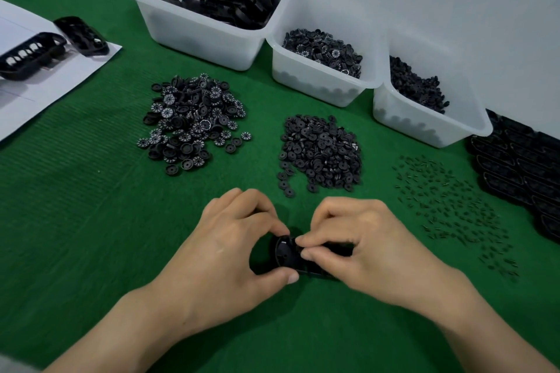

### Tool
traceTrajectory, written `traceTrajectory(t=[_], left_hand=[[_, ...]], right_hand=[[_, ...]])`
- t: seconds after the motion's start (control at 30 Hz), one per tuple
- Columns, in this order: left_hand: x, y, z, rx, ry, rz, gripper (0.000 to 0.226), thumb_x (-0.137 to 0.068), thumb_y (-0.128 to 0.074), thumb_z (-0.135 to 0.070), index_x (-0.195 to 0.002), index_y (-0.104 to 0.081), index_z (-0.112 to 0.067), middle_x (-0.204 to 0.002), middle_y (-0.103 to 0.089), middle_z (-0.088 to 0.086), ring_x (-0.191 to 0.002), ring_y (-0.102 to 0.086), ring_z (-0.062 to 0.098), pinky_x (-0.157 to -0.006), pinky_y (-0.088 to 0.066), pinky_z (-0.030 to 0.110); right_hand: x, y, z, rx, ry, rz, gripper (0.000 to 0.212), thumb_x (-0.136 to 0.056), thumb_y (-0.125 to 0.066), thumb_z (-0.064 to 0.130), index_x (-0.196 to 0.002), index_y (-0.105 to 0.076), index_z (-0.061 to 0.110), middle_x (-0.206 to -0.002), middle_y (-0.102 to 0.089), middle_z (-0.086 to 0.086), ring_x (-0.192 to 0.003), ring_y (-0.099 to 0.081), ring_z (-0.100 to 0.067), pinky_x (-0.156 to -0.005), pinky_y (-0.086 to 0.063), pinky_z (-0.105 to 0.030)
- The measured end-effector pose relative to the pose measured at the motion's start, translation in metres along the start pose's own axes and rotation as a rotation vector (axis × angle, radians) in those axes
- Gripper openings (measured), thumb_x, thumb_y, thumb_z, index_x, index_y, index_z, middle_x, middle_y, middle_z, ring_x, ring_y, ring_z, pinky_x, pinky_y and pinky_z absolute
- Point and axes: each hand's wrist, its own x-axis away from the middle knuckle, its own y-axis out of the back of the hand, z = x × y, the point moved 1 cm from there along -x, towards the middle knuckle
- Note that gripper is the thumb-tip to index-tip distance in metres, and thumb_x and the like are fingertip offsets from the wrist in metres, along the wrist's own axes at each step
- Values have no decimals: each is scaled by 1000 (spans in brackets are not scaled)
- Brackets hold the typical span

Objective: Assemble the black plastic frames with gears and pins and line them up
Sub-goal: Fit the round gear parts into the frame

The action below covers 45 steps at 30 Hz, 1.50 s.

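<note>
Black plastic sits clamped between our two hands: our left hand (230, 251) curls round the rounded end of the oblong black plastic frame (286, 254), and our right hand (360, 245), close against the left, pinches at the frame's top edge. Whether a gear sits under those fingertips we cannot tell. We judge that a part is being seated. Next we need one of the thin dark pins (448, 206) scattered beyond our right hand, pressed in squarely, before the frame joins the row of finished black frames (521, 166) further right.

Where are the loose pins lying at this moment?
Head view: the pins are scattered on the green mat, right of the right hand, between the plain gear pile and the lined-up frames.
</note>
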Motion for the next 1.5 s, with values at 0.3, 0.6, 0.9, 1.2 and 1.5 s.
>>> traceTrajectory(t=[0.3,0.6,0.9,1.2,1.5], left_hand=[[0,1,0,24,18,27,50,-65,-49,-68,-97,-63,-32,-98,-44,-22,-99,-44,2,-98,-23,16],[-1,0,1,17,12,36,49,-66,-50,-67,-98,-62,-33,-99,-44,-22,-99,-44,3,-98,-19,14],[0,0,1,27,14,-4,46,-65,-53,-66,-96,-62,-33,-98,-44,-22,-98,-43,2,-95,-30,23],[-1,0,1,11,-2,-23,41,-65,-60,-60,-93,-63,-31,-96,-48,-19,-94,-45,4,-89,-37,26],[-1,0,1,27,-7,-36,47,-64,-51,-66,-92,-64,-30,-95,-47,-20,-94,-44,3,-87,-37,24]], right_hand=[[-44,-18,-11,114,-224,-233,5,-80,-68,25,-79,-66,20,-65,-50,16,-61,-48,-2,-64,-46,-28],[-21,-12,-17,-31,-222,-190,13,-72,-76,15,-80,-68,20,-72,-56,12,-64,-51,-7,-58,-40,-13],[-16,-6,-18,-126,-189,-182,12,-76,-74,10,-80,-70,21,-74,-59,7,-64,-53,-7,-58,-41,-14],[25,-5,-14,-105,-96,-113,18,-75,-75,13,-89,-74,24,-85,-58,14,-78,-58,-4,-70,-43,-13],[12,5,-15,-56,-7,-32,15,-77,-74,14,-89,-75,23,-81,-61,9,-71,-58,-2,-66,-45,-15]])
